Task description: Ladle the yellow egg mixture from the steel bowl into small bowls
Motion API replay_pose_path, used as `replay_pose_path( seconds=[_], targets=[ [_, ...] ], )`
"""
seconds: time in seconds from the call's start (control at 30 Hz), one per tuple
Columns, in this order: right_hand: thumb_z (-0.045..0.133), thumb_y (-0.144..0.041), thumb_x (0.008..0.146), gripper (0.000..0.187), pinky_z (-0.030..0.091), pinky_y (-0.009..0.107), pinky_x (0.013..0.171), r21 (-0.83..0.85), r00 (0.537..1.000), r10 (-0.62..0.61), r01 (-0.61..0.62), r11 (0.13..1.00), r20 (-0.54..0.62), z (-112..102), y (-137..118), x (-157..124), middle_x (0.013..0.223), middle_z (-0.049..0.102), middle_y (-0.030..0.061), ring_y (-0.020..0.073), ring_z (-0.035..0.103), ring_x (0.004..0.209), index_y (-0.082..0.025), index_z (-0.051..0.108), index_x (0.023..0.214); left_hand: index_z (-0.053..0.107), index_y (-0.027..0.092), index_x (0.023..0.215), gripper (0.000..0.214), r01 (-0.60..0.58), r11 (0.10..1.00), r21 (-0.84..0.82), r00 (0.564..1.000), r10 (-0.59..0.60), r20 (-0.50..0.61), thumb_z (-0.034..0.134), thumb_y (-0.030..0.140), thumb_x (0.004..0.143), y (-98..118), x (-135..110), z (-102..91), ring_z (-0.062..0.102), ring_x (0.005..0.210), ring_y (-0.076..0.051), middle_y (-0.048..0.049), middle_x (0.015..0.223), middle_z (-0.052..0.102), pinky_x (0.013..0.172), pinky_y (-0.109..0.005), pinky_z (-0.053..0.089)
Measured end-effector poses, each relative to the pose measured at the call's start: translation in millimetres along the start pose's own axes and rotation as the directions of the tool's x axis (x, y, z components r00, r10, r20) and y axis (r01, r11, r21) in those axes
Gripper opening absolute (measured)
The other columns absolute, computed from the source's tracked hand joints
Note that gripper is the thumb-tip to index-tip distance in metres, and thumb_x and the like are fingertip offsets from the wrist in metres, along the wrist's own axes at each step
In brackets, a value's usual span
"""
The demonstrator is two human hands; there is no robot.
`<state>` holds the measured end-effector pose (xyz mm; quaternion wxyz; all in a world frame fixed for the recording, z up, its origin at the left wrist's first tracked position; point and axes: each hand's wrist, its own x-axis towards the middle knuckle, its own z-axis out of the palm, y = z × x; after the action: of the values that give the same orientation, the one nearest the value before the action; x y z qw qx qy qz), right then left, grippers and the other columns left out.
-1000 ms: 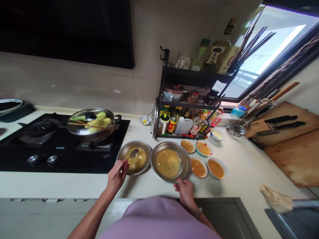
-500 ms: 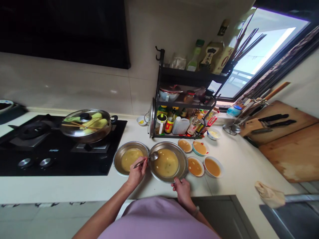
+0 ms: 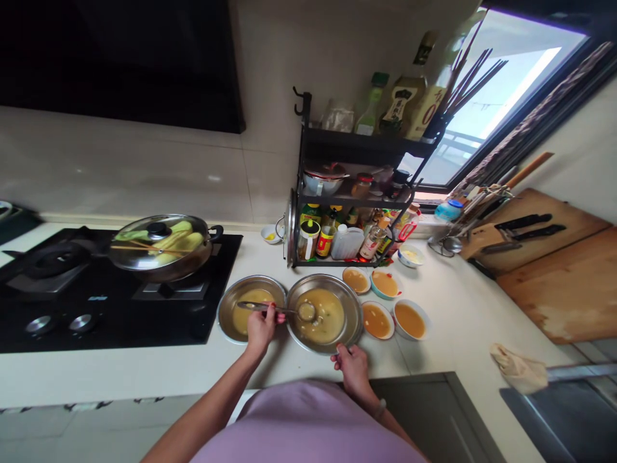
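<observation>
Two steel bowls of yellow liquid sit side by side on the white counter. My left hand [image 3: 261, 326] pinches the handle of a metal spoon [image 3: 284, 311] whose head dips into the right steel bowl [image 3: 355, 312]. The handle stretches back over the left steel bowl [image 3: 226, 307]. My right hand [image 3: 351, 363] grips the near rim of the right bowl, fingers curled on it.
Several small bowls of orange-yellow liquid [image 3: 409, 319] stand right of the steel bowls. A black condiment rack [image 3: 354, 193] stands behind them. A lidded pan with chopsticks [image 3: 159, 247] sits on the black stove. Cutting boards with knives [image 3: 544, 251] lie at the right, a sink [image 3: 569, 418] near right.
My left hand carried the spoon from the left steel bowl to the right one, where its head now dips in. My right hand stayed on the right bowl's rim.
</observation>
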<state>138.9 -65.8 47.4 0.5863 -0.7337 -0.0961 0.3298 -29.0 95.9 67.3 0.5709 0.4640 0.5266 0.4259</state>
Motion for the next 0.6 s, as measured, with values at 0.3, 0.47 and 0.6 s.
replay_pose_path(
  seconds=[0.3,0.47,0.6],
  targets=[
    [0.064,-0.042,0.058,0.024,0.037,0.024,0.038,0.0,1.0,0.009,-0.009,1.0,-0.01,0.4,-0.3,-1.0,0.044,0.056,-0.0017,0.0159,0.056,0.042,-0.022,0.05,0.057,0.064,0.012,0.084,0.023,0.012,0.996,-0.083,0.995,-0.02,-0.093,0.059,0.034,0.079,18.4,-4.8,-21.2,0.069,0.052,-0.024,-0.008,0.058,0.071,0.057,-0.034,0.057],
    [0.065,-0.042,0.057,0.026,0.036,0.024,0.037,0.002,1.0,0.013,-0.013,1.0,-0.009,0.5,-1.4,-0.9,0.045,0.056,-0.0013,0.0167,0.058,0.043,-0.023,0.047,0.055,0.062,0.012,0.085,0.022,-0.015,0.991,-0.136,0.985,-0.008,-0.172,0.06,0.033,0.078,36.2,-6.3,-46.4,0.069,0.053,-0.023,-0.0077,0.059,0.071,0.06,-0.036,0.058],
    [0.064,-0.042,0.056,0.025,0.037,0.024,0.038,0.007,1.0,0.015,-0.015,1.0,0.0,0.1,-0.7,-0.8,0.044,0.055,-0.0015,0.0156,0.056,0.042,-0.022,0.048,0.056,0.062,0.013,0.089,0.027,-0.084,0.996,-0.025,0.964,0.075,-0.256,0.058,0.037,0.079,42.0,-4.7,-72.4,0.071,0.058,-0.024,-0.0076,0.061,0.072,0.062,-0.036,0.058]
  ],
)
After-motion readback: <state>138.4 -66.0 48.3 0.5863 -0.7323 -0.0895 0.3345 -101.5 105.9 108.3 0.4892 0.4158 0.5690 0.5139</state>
